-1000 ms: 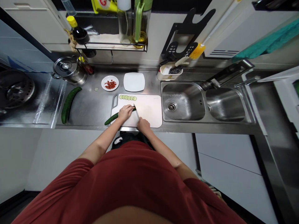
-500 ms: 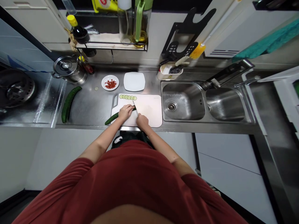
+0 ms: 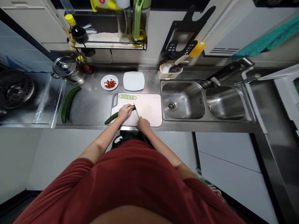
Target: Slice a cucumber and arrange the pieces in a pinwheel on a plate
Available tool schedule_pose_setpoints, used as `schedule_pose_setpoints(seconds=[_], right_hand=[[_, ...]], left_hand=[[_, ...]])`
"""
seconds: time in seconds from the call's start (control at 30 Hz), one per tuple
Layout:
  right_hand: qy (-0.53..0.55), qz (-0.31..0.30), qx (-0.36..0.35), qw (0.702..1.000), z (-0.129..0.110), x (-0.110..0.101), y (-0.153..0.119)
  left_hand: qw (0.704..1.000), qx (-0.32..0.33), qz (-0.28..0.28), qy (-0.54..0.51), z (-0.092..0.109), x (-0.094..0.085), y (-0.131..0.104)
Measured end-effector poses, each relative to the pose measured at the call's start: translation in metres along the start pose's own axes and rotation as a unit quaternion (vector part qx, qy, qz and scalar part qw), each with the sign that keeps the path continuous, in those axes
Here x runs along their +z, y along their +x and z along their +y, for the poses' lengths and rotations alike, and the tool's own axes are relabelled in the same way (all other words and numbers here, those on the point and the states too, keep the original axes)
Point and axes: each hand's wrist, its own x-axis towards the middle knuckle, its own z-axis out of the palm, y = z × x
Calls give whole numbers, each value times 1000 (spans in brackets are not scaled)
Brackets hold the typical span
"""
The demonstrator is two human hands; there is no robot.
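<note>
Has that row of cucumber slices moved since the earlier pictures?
No. Judged against the sink, the row of cucumber slices lies in the same place, near the far edge of the cutting board.

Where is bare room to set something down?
Front of the silver metal counter between curved green cucumber and white rectangular cutting board; also the board's right side. Crowded: around left hand, right hand, silver knife, held green cucumber.

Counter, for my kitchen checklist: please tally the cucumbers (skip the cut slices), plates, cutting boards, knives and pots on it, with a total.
Cucumbers: 2
Plates: 2
Cutting board: 1
Knife: 1
Pot: 1
Total: 7
</note>
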Motion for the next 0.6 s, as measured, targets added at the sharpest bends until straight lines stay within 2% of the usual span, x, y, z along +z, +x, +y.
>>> schedule_pose_setpoints(seconds=[0.23, 0.43, 0.6], right_hand=[[-4, -7, -1, 1000, 3, -4, -10], [-2, -28, -22, 999, 20, -10, -16], [-41, 3, -1, 999, 37, -22, -17]], left_hand=[[1000, 0, -3, 3, 2, -4, 1], [999, -42, -28, -13, 13, -13, 3], [995, -85, -38, -23, 19, -18, 5]])
